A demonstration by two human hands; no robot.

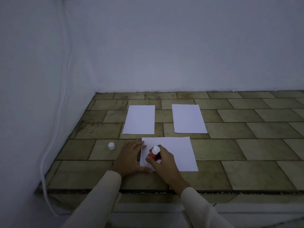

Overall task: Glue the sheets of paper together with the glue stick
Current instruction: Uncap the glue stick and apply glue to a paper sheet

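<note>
Three white sheets lie on the tiled floor. The nearest sheet (177, 153) lies crosswise in front of me. My left hand (130, 157) lies flat with straight fingers on this sheet's left edge, pressing it down. My right hand (162, 160) grips a red glue stick (153, 154) with a white end pointing up and away, its other end down at the left part of the sheet. Two more sheets lie farther back: one at the left (139, 120), one at the right (189, 119). The white cap (111, 146) stands on the floor left of my left hand.
A white wall (181, 55) closes the back and another wall (32, 79) the left side. A white cable (49, 145) hangs down the left wall to the floor. A step edge (230, 192) runs across in front of me. Bare tiles (255, 145) stretch to the right.
</note>
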